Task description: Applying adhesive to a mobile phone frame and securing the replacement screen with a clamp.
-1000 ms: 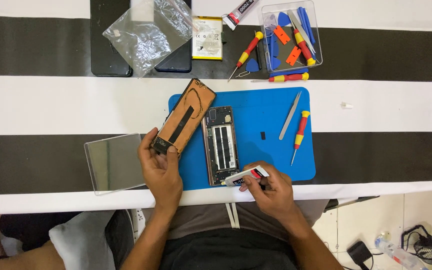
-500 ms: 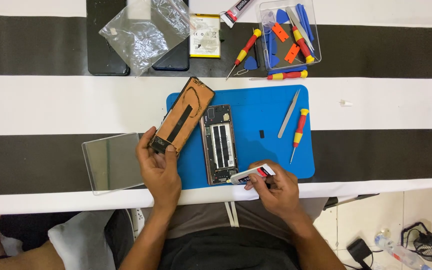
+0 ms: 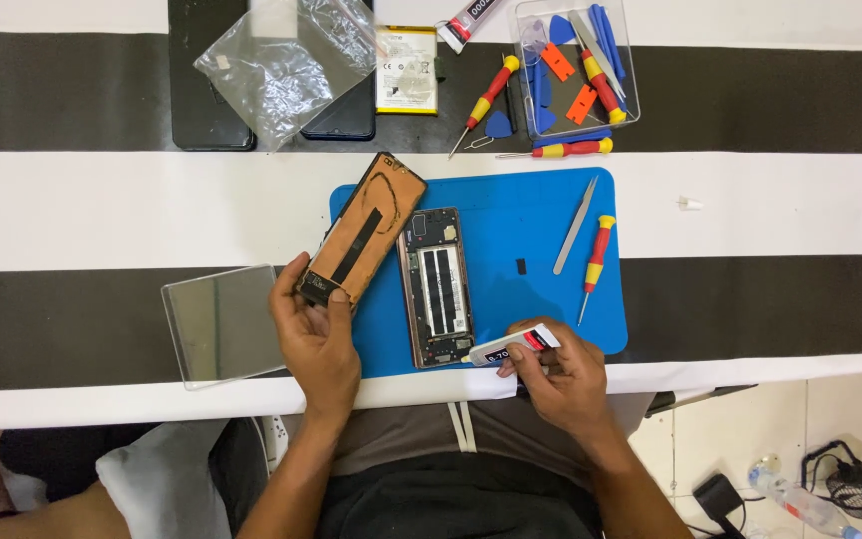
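The left hand (image 3: 316,334) grips the near end of a copper-backed phone panel (image 3: 363,230), tilted across the left edge of the blue mat (image 3: 521,215). The right hand (image 3: 563,374) pinches a small glue tube (image 3: 511,344), its nozzle at the near right corner of the opened phone frame (image 3: 436,287) lying on the mat. Right of that lie tweezers (image 3: 575,225) and a red-and-yellow screwdriver (image 3: 596,258). A glass plate (image 3: 219,324) sits just left of the left hand.

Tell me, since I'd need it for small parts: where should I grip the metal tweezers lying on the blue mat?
Likely pinch the tweezers across their mid-length from above: they lie flat, slanted, on the blue mat, with bare mat left of them; the red-and-yellow screwdriver crowds the right.
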